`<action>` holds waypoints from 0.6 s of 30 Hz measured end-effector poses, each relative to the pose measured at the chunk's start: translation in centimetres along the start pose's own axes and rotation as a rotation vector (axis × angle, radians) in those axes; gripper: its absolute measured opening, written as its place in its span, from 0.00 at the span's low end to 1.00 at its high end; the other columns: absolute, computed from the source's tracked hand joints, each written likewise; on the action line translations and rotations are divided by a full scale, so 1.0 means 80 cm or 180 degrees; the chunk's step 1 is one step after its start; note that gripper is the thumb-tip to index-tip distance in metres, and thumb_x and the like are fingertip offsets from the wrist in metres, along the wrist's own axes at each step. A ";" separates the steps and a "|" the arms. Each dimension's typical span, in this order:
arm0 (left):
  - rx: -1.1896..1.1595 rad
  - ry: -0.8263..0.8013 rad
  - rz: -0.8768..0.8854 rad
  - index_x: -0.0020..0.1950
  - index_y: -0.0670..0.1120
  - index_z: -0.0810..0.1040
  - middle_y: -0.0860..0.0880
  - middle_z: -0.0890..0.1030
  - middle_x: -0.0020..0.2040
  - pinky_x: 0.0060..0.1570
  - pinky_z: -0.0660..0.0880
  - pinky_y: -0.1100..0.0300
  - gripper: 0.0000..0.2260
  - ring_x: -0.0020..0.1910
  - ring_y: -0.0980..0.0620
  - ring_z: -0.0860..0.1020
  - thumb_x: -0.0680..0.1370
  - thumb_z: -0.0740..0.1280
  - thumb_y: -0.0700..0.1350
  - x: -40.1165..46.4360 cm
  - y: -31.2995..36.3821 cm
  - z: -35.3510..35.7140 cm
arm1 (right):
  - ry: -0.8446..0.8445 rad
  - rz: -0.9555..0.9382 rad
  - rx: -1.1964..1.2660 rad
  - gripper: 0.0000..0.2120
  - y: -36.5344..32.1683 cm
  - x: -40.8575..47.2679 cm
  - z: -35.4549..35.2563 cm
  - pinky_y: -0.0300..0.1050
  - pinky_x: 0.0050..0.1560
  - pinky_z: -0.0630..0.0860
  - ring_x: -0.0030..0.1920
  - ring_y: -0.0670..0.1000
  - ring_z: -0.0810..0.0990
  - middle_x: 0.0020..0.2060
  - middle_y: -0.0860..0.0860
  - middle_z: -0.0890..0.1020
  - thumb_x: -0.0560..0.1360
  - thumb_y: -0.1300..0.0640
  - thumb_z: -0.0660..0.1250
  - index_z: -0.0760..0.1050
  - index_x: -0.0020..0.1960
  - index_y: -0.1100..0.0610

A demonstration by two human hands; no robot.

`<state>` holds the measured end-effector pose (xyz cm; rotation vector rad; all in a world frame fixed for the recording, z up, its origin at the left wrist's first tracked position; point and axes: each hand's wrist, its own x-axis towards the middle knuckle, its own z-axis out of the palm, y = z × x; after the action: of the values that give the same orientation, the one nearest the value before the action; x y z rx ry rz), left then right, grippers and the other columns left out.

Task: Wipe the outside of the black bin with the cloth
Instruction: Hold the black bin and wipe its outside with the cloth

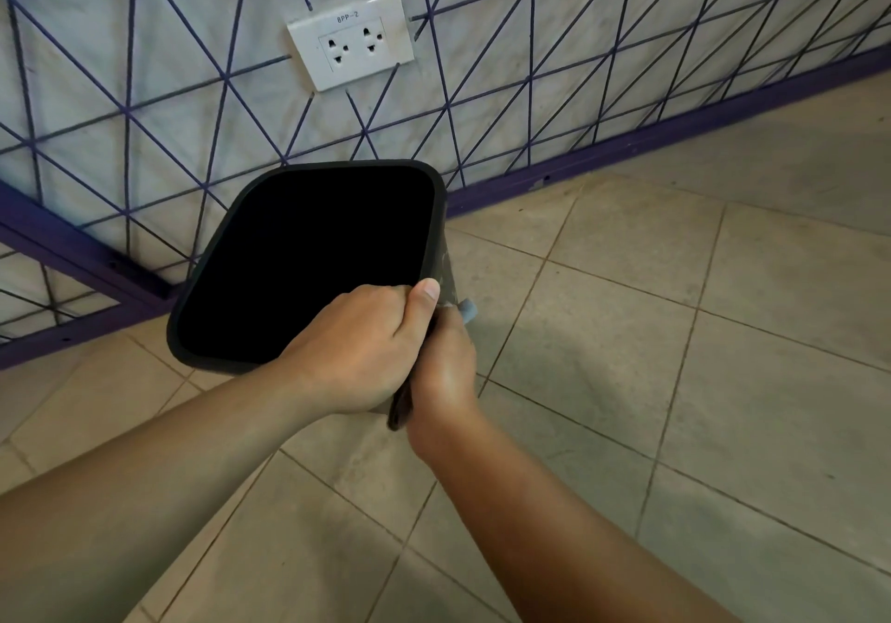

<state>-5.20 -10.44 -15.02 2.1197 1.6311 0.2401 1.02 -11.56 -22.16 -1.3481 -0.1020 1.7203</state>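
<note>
Black bin (436, 198) near wall socket (351, 46), purple-lined wall (530, 92), tiled floor (675, 381)

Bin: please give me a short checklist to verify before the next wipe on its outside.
1. Left hand grips the bin rim: ok.
2. Right hand is against the outer wall: ok.
3. Cloth is under the right hand: ok, though only a small blue part shows.
4. Bin is tilted, opening towards the camera: ok.
5. Remaining dirt on the wall: cannot tell.
6. Socket is apart from the bin: ok.
</note>
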 end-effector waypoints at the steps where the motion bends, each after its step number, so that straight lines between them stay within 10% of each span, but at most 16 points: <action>1: -0.0023 0.0003 0.0008 0.32 0.54 0.71 0.56 0.77 0.28 0.33 0.66 0.62 0.23 0.30 0.59 0.77 0.84 0.50 0.57 0.000 0.000 0.000 | -0.0046 -0.0075 -0.0009 0.27 0.005 -0.008 0.001 0.64 0.81 0.73 0.81 0.62 0.73 0.84 0.59 0.69 0.88 0.45 0.53 0.72 0.82 0.54; 18: -0.0184 0.0050 -0.0008 0.31 0.55 0.73 0.55 0.77 0.28 0.35 0.68 0.59 0.24 0.31 0.58 0.78 0.84 0.51 0.56 0.005 -0.001 0.000 | -0.0034 -0.0788 -0.0330 0.32 0.013 -0.013 0.002 0.61 0.86 0.65 0.88 0.53 0.61 0.86 0.50 0.62 0.84 0.38 0.53 0.66 0.86 0.48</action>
<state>-5.13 -10.09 -15.12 2.0778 1.6161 0.3003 0.20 -12.83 -21.91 -1.3406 -0.3538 1.5308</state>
